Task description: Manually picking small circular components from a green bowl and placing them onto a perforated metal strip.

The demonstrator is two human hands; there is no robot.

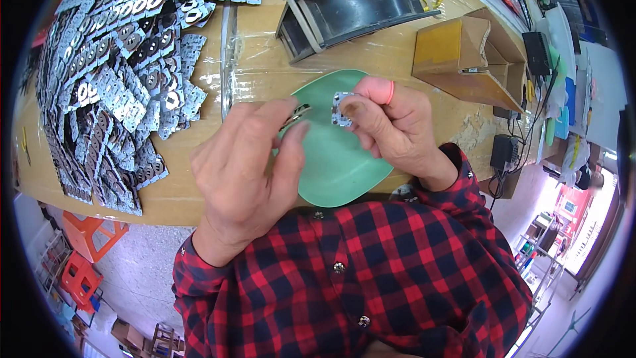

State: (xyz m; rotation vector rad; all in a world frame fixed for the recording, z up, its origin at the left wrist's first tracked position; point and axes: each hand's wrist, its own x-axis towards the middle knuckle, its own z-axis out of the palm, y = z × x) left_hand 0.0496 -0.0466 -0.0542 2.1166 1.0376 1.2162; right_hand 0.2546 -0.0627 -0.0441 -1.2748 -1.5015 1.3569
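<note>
My left hand [248, 159] is closed in a pinch on a small dark, shiny metal part [299, 114], held near the left rim of a green plate [341, 166]. Its exact kind is partly hidden by the fingers. Between the thumb and fingers of my right hand [391, 119] is a small silver, patterned square piece [339, 107], held over the plate. A pink band [389, 91] circles one right finger. The two pieces are apart, with a short gap between them.
A large heap of silver strips [119, 86] carrying dark round parts covers the table's left side. Beyond the plate stands a black curved trough [351, 13]. An open cardboard box [457, 59] sits at the right, near black power adapters [505, 152]. Orange stools [96, 235] stand lower left.
</note>
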